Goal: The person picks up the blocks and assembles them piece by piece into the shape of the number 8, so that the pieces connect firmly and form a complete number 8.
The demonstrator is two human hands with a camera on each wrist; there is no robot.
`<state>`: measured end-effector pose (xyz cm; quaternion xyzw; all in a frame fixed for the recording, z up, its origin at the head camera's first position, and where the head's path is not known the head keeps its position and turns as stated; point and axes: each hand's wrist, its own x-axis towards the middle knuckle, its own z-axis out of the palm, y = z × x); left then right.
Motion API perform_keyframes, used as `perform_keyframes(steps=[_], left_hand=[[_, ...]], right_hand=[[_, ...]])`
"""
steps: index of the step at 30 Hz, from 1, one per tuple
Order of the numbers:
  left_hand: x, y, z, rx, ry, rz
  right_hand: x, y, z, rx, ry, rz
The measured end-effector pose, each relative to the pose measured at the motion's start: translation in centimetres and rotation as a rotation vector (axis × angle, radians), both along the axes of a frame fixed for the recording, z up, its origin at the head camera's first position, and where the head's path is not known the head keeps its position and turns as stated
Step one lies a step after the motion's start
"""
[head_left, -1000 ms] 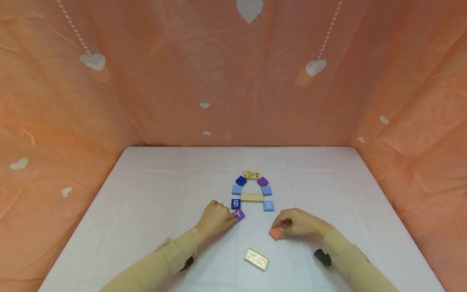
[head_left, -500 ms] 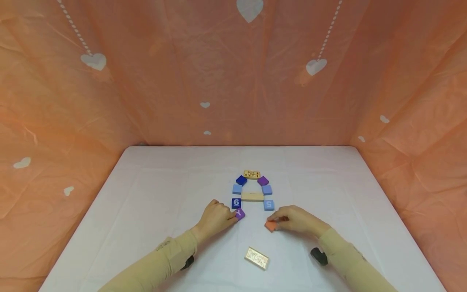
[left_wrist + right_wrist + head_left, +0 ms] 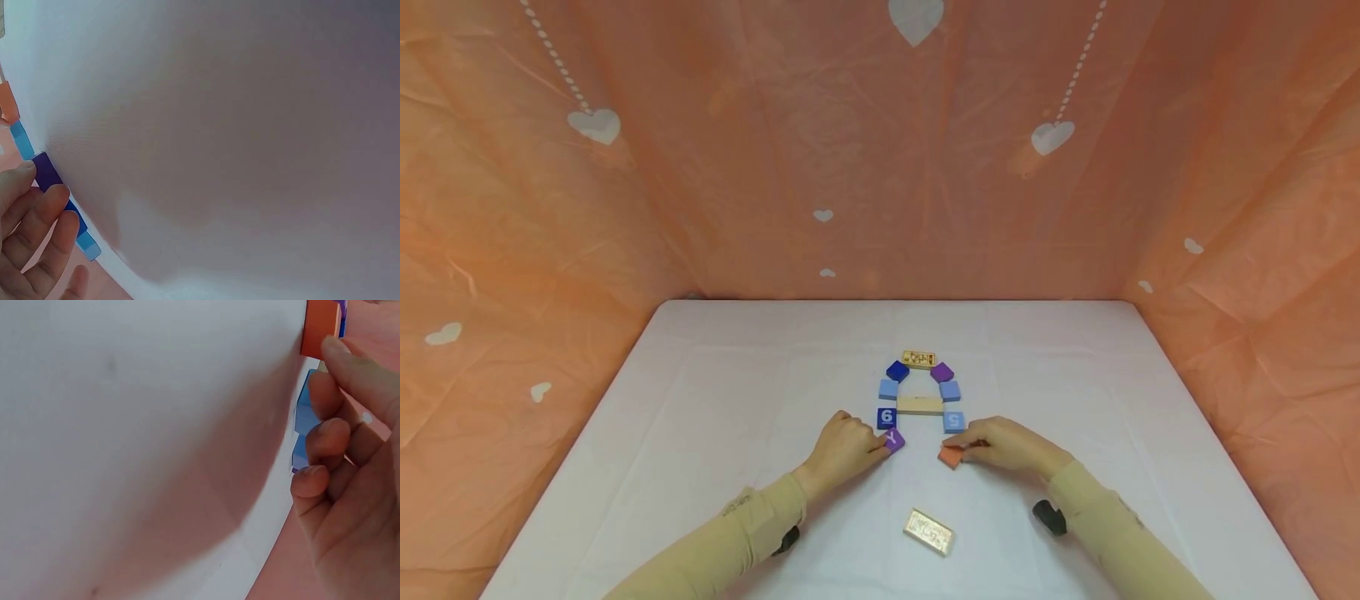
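My left hand (image 3: pixel 844 450) pinches a purple tile marked Y (image 3: pixel 893 440), which lies tilted just below the dark blue 9 tile (image 3: pixel 887 418). In the left wrist view the thumb and a fingertip are at the purple tile (image 3: pixel 47 171). On the other side, my right hand (image 3: pixel 1011 443) pinches an orange tile (image 3: pixel 951 457) below the light blue 5 tile (image 3: pixel 954 422). The right wrist view shows the thumb on the orange tile (image 3: pixel 320 328), the other fingers curled beside light blue tiles.
A ring of tiles curves up to a gold bar (image 3: pixel 919 359), with a pale wooden block (image 3: pixel 920 406) across its middle. Another gold bar (image 3: pixel 928 532) lies on the white table (image 3: pixel 760 367) nearer me. Orange cloth (image 3: pixel 895 167) hangs behind and beside.
My right hand has moved left and away from me, bringing the orange tile closer to the 5 tile. The left hand has stayed on the purple tile.
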<state>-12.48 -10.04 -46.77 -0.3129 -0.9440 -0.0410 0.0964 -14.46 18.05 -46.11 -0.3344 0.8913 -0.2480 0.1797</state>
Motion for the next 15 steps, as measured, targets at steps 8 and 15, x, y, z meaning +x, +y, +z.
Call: perform_keyframes(steps=[8,15], left_hand=[[0.0,-0.04,-0.1,0.007,-0.001,0.004],[-0.04,-0.09,-0.25,0.022,-0.005,0.015]], right_hand=[[-0.3,0.03,-0.39,-0.046,0.099,0.057],[-0.41,-0.22,-0.41,0.013,0.054,0.005]])
